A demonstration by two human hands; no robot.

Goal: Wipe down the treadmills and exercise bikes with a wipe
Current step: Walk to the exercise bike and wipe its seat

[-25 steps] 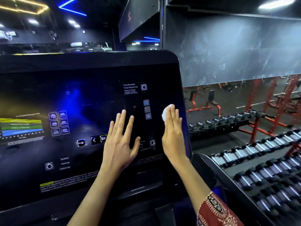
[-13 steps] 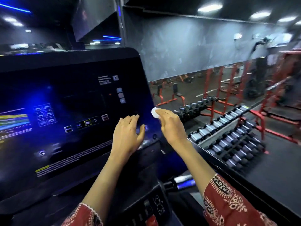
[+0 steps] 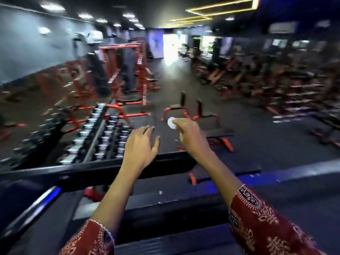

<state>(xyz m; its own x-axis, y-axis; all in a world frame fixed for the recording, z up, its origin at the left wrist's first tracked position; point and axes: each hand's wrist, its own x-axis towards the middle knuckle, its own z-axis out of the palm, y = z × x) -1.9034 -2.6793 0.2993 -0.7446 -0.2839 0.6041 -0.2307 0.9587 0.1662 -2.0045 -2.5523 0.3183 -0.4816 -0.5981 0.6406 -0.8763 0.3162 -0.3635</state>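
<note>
1. Although blur smears most of the view, the right hand (image 3: 191, 138) plainly pinches a small white wipe (image 3: 171, 123) at its fingertips. The wipe is held out in the air over the floor (image 3: 257, 144) and rests on nothing.
2. The left hand (image 3: 140, 144) grasps nothing. Its fingers lie loosely spread and a little bent, just beside the right hand, touching neither it nor the wipe.
3. The wipe looks wadded into a small pad, so it is probably very light, soft and limp, with no stiffness of its own. If it is damp it may cling to the fingers, and a loose pinch could easily let it drop.
4. Pinching across the middle of the wad suits carrying. For wiping, it would likely work better spread out and pressed flat under several fingers.
5. By count there are one wipe, two hands and two red patterned sleeves (image 3: 257, 223). Two red-framed benches (image 3: 175, 109) stand beyond the hands. The dumbbells (image 3: 110, 138) sit in rows at the left and are too blurred to count.
6. A dark rail (image 3: 110, 168) crosses under both forearms. It is probably part of a treadmill, though the blur leaves that unsure. No bike can be made out.
</note>
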